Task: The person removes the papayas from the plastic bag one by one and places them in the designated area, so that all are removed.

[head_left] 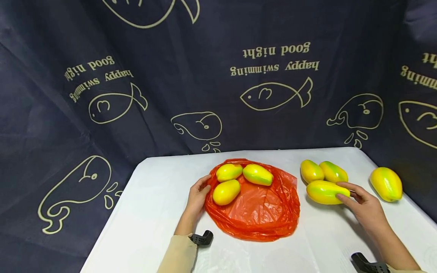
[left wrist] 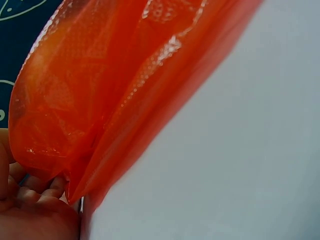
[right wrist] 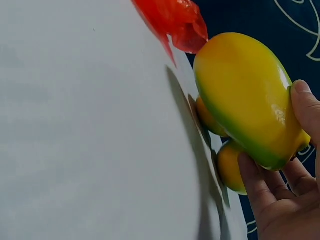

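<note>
A red plastic bag (head_left: 259, 204) lies spread open on the white table, with three yellow-green papayas inside, among them one papaya (head_left: 226, 192) near its left side. My left hand (head_left: 198, 195) holds the bag's left edge; in the left wrist view the film of the bag (left wrist: 65, 110) meets the curled fingers (left wrist: 57, 185). To the right of the bag, my right hand (head_left: 367, 208) grips a papaya (head_left: 324, 192) by its narrow end, between thumb and fingers. In the right wrist view this papaya (right wrist: 240, 90) hangs above the table, its shadow apart from it.
Behind the held fruit sit two more papayas, a left one (head_left: 311, 171) and a right one (head_left: 334, 172). Another papaya (head_left: 386, 184) stands near the table's right edge. A dark patterned curtain (head_left: 218, 76) hangs behind the white table (head_left: 146, 204).
</note>
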`<state>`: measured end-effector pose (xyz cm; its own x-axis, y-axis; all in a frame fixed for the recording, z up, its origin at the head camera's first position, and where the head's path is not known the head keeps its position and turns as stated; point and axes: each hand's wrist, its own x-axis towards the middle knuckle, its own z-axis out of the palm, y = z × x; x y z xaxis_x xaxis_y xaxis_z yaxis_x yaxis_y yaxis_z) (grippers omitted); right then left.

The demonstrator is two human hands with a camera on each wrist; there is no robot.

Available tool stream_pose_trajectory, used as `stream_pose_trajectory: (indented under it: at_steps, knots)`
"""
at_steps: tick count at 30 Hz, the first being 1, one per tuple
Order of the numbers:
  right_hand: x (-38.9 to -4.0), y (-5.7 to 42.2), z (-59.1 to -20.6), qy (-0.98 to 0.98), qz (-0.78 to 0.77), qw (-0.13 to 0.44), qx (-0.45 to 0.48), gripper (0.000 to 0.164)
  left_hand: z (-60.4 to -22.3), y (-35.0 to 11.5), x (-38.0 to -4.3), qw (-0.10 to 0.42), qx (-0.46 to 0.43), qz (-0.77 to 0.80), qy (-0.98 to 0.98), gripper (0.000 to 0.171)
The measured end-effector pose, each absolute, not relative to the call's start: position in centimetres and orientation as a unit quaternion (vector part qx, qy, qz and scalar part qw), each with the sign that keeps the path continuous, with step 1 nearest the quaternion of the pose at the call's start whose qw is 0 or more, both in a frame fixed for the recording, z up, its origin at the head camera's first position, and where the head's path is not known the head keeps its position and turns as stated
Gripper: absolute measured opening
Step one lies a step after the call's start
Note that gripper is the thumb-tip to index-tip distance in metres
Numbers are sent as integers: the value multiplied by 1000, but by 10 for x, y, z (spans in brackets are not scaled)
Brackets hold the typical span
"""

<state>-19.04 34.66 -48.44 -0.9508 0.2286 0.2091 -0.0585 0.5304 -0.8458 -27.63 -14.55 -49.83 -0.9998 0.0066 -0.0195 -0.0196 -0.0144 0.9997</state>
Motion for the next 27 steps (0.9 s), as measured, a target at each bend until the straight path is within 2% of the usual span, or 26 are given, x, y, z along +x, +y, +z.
stream_pose_trajectory:
  at_steps: [12, 21, 27]
  knots:
    - [-192, 357, -487, -868, 481, 112, -60, 47, -496, -144, -279, 15, -6, 714, 700, 42]
    - [-193, 368, -490, -881, 457, 102, -74, 48, -495, -144, -278, 16, -1, 718, 696, 42]
    - [-193, 370, -495, -860, 496, 107, -57, 46, -496, -145, -276, 17, -9, 720, 694, 42]
